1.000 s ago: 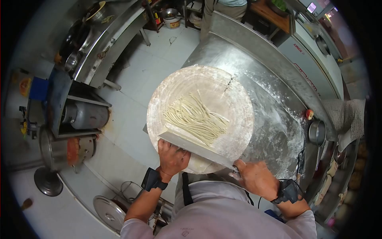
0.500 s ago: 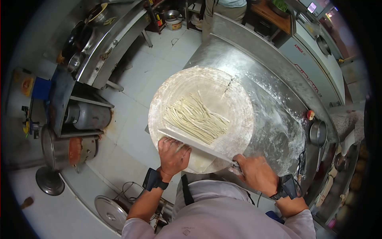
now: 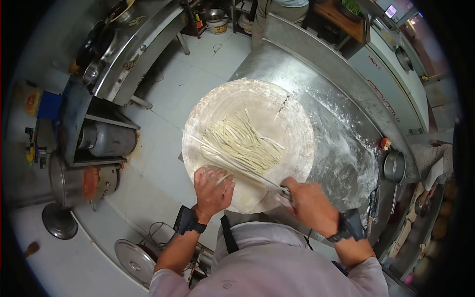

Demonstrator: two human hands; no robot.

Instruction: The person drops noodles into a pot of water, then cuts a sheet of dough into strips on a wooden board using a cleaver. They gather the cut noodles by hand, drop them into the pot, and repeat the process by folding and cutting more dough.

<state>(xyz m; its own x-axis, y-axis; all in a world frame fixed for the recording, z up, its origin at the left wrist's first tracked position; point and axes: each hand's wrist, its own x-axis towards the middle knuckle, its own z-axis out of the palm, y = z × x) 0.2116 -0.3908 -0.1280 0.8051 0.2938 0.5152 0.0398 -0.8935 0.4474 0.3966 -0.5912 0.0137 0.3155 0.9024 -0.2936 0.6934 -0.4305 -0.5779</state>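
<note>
A round floured chopping board (image 3: 294, 136) holds a spread of cut noodles (image 3: 242, 141) and, nearer to me, a folded sheet of dough (image 3: 247, 194). My right hand (image 3: 310, 204) is closed round the handle of a long knife (image 3: 232, 161). The blade slants across the board between noodles and dough, seen almost edge-on. My left hand (image 3: 213, 188) rests on the left part of the dough with curled fingers, its fingertips close to the blade. The dough under that hand is partly hidden.
Under the board is a flour-dusted steel worktop (image 3: 341, 173). A saucepan (image 3: 395, 166) lies at its right end. A large pot (image 3: 81, 180) and a gas cylinder (image 3: 111, 141) stand at the left. A person (image 3: 282, 15) stands beyond the worktop.
The knife has shifted up and left, and its blade has turned from showing its broad side to nearly edge-on. My right hand moved slightly left and up with it; the left stays on the dough.
</note>
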